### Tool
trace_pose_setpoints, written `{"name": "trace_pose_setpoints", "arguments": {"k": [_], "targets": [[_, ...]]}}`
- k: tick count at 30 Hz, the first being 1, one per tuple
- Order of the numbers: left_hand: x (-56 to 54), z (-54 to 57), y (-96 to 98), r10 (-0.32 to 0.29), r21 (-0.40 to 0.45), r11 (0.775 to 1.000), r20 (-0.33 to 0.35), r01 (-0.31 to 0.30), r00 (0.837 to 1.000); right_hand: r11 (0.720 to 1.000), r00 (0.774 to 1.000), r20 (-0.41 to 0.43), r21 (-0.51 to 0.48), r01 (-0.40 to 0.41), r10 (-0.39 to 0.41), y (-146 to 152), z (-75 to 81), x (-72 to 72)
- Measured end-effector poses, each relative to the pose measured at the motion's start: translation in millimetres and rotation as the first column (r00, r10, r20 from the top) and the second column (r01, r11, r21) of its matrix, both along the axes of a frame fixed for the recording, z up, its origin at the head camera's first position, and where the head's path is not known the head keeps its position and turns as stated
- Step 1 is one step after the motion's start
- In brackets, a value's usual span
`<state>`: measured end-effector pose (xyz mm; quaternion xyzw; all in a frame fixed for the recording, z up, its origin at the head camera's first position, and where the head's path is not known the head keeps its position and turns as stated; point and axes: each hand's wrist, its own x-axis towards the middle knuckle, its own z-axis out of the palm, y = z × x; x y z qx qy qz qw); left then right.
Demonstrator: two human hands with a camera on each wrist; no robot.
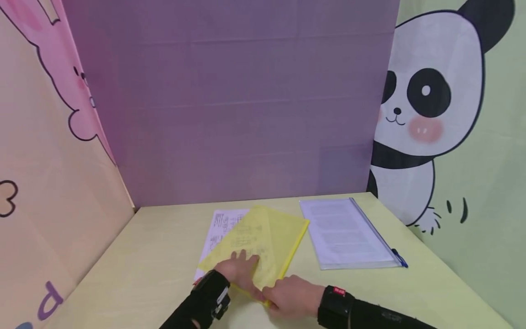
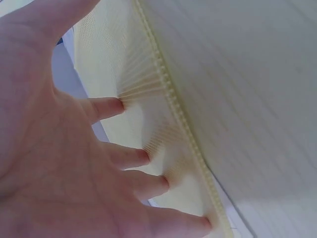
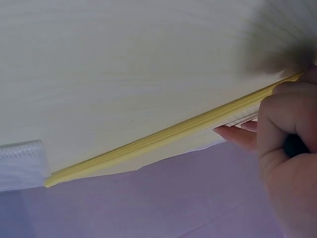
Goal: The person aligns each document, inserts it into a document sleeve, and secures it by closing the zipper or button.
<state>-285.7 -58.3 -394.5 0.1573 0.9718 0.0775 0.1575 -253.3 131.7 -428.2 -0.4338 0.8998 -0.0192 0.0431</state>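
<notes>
A translucent yellow zipper pouch lies slanted on the table, with printing showing faintly through it. My left hand presses on its lower left part with fingers spread; in the left wrist view, the fingertips dent the mesh-like sheet beside its ribbed edge. At the pouch's near corner my right hand has curled fingers and grips the end of the yellow zipper edge. Exactly what the fingers pinch there is hidden. The left thumb reaches to the same corner.
A printed white sheet lies partly under the pouch on the left. To the right is a clear pouch holding a printed page, with a dark blue zipper pull. A purple panel stands behind the table, patterned panels at both sides.
</notes>
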Motion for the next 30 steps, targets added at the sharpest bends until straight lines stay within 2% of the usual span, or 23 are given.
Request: {"name": "trace_pose_setpoints", "arguments": {"k": [7,17,22,30], "targets": [[1.3,0.3,0.4,-0.012,0.0,1.0,-0.011,0.012,1.0,0.999,0.999,-0.012,-0.008,-0.041,0.041,2.9,-2.2,-2.8],[0.7,0.9,1.7,-0.003,-0.026,1.0,-0.011,0.003,1.0,1.0,0.997,-0.078,0.027,-0.012,0.014,5.3,5.3,-3.2],[1.1,1.3,1.3,-0.001,-0.044,0.999,-0.017,0.0,1.0,0.998,0.988,-0.15,0.047,0.046,-0.039,8.7,2.5,-12.2],[-1.8,2.1,1.5,-0.005,-0.059,0.998,-0.01,0.004,1.0,0.997,0.987,-0.138,0.007,0.08,-0.078,21.8,-0.3,-27.2]]}}
